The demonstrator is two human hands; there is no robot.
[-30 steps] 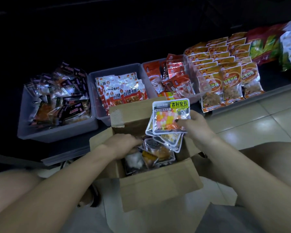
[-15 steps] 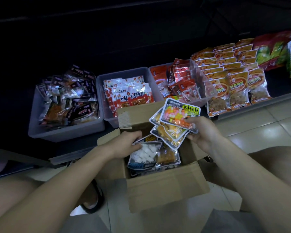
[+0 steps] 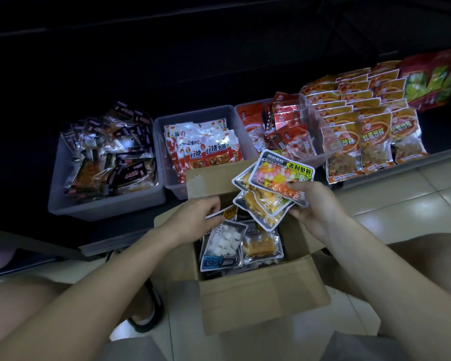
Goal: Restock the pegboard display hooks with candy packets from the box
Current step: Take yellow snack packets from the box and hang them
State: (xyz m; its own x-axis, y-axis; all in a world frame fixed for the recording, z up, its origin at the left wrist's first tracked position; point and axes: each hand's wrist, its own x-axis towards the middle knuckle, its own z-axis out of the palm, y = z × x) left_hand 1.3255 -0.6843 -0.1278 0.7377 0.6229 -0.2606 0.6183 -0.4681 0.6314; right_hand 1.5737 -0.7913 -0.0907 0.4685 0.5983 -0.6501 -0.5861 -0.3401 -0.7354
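Item: open brown cardboard box (image 3: pixel 258 303) of candy packets. Right hand (image 3: pixel 315 207) pinches a fanned stack of glossy candy packets (image 3: pixel 276 188) above it (likely gathered for hanging). Left hand (image 3: pixel 198 214) pinches a white-candy clear packet (image 3: pixel 224 246) just below its grip.

A pale tiled floor (image 3: pixel 401 204) carried an open cardboard box (image 3: pixel 261 303), which stood on the tiles in front of a low, dark shelf (image 3: pixel 440 152). On that shelf sat three grey plastic bins side by side: the left bin (image 3: pixel 102 204) held dark-wrapped snacks, the middle bin (image 3: pixel 167 162) held red-and-white packets, and the right bin (image 3: pixel 320 157) held red packets. Just right of the bins, rows of orange packets (image 3: pixel 359 131) stood directly on the shelf, with red-and-green bags (image 3: pixel 427 84) farther right. A dark sandal (image 3: pixel 151 313) rested on the floor left of the box.
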